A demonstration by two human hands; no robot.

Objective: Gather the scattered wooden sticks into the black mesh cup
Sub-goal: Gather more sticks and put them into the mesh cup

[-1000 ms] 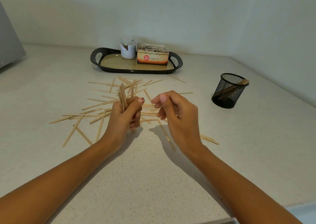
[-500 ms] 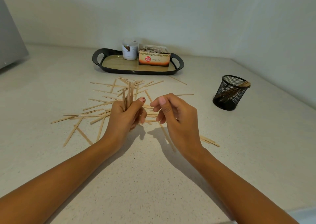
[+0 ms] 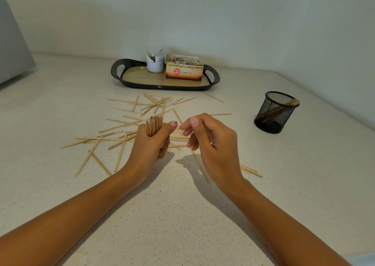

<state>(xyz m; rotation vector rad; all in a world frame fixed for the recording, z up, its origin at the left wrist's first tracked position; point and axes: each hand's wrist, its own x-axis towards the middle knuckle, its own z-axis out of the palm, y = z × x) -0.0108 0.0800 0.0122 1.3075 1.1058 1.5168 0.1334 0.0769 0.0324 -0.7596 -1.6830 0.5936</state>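
Pale walls [image 3: 203,18] meet in a corner at the far right, above a wide speckled off-white counter [image 3: 182,215] that fills the scene; a grey slab [image 3: 12,48] stands at the far left edge; a black two-handled tray [image 3: 162,87] with a tan floor sits far centre against the wall, holding a box of ginger tea [image 3: 183,73] on its right and a white jar [image 3: 155,62] just left of the box; the left hand [image 3: 151,144] is closed in a fist round an upright bundle of sticks [image 3: 154,124] over the middle of the counter; the right hand [image 3: 211,142] hovers just beside it, fingers curled in, thumb and forefinger tips close together, nothing seen in them; the black mesh cup [image 3: 274,113] stands upright at the right, well apart from the hands, a few sticks leaning inside it; loose sticks [image 3: 155,104] lie criss-crossed between tray and hands, spreading left, and two more [image 3: 251,170] lie near right
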